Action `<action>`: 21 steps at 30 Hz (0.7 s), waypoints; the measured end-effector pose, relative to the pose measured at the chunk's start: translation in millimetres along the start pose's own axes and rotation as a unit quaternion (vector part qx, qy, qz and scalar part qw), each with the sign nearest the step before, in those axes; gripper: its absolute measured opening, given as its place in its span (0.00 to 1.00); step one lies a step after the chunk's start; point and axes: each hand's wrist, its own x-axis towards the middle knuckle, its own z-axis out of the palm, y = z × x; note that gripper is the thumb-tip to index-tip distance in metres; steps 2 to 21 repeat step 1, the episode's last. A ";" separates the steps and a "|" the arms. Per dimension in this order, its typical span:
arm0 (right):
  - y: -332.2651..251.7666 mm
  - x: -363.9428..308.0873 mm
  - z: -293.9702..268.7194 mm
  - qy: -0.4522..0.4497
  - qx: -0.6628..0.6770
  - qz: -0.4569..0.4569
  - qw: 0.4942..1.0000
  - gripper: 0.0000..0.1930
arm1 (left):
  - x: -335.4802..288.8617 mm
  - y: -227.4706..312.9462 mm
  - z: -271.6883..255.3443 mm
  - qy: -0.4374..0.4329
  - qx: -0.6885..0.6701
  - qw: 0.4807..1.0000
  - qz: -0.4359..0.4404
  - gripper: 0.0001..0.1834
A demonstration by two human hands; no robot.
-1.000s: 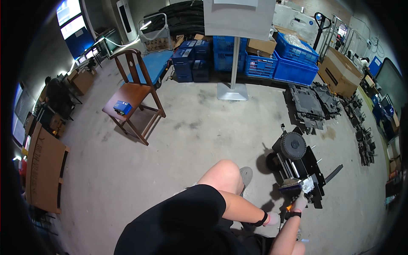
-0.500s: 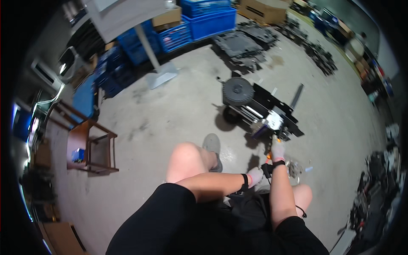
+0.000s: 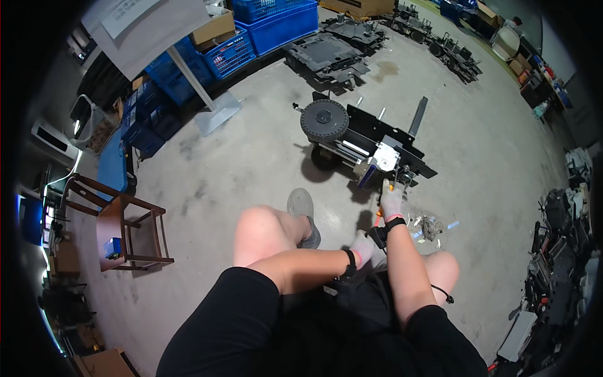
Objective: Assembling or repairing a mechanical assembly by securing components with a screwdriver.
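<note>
My right hand [image 3: 392,201], in a pale glove, is closed round an orange-and-black hand tool [image 3: 379,218] whose exact kind I cannot make out. Its fingertips reach the near end of a dark wheeled assembly [image 3: 370,141] on the floor, beside a silver metal block [image 3: 385,156]. A big black wheel [image 3: 324,119] lies at the far left of that assembly. Close to my lap, my left hand [image 3: 362,247], also gloved, is curled beside a black block [image 3: 378,237] below the tool. What its fingers hold is hidden.
Small metal parts [image 3: 430,229] lie in a pile to the right of my hands. A wooden chair [image 3: 129,220] and a sign stand base [image 3: 218,113] are at the left. Blue crates [image 3: 276,28] and flat black parts [image 3: 326,56] line the back; black parts [image 3: 546,264] heap at the right.
My view has shifted, so the wheeled assembly and both hands appear further left and slightly higher. My right hand stays on the tool at the assembly's near end.
</note>
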 end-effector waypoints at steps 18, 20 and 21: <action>-50.1 -20.9 35.1 -0.109 0.202 0.063 0.971 0.18 | 53.6 -88.0 -32.5 0.075 0.250 0.944 0.203 0.29; -50.1 -20.9 35.1 -0.109 0.202 0.063 0.971 0.18 | 53.6 -88.0 -32.5 0.075 0.250 0.944 0.203 0.29; -50.1 -20.9 35.1 -0.109 0.202 0.063 0.971 0.18 | 53.6 -88.0 -32.5 0.075 0.250 0.944 0.203 0.29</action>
